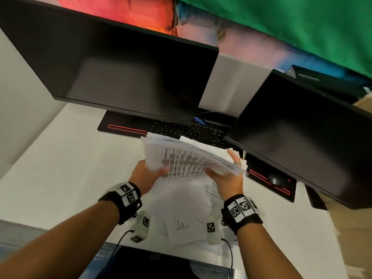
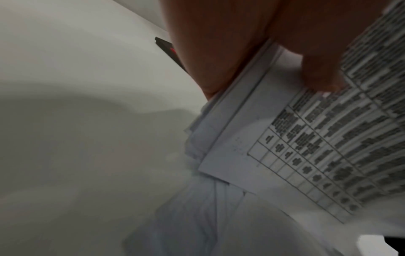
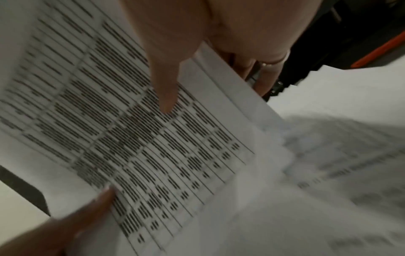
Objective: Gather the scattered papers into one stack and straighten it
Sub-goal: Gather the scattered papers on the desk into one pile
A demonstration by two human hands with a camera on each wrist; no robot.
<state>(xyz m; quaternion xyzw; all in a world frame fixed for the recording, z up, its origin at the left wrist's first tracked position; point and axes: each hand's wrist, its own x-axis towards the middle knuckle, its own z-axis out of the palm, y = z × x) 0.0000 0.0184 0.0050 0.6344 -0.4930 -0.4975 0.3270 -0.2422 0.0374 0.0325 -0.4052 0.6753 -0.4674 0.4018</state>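
Both hands are up off the desk (image 1: pixel 60 158) now, with the stack (image 1: pixel 187 158) held between them, tilted, its printed table facing the person. The left hand (image 1: pixel 145 174) grips the left edge, thumb over the top sheet and fingers underneath; the left wrist view shows that thumb (image 2: pixel 320 72) pressing the margin just beside the table. The right hand (image 1: pixel 227 178) takes the opposite edge the same way, thumb (image 3: pixel 166 83) laid across the print, fingers curled behind the sheets, a ring just visible. Holding from both sides like this makes sense to me: it keeps the loose pages from sliding out while the bundle is squared. And it does need squaring, since the sheets fan out along the far edge and corners stick out at the lower left in the wrist view. The stack hangs in front of the keyboard (image 1: pixel 191 131), below the two dark monitors, so there is room under it to tap it down. More papers (image 1: pixel 181 224) lie on the desk beneath the wrists, overlapping and askew, so I'd judge the gathering only partly done. The risk, as I see it, is an inner sheet slipping free if either pinch loosens.
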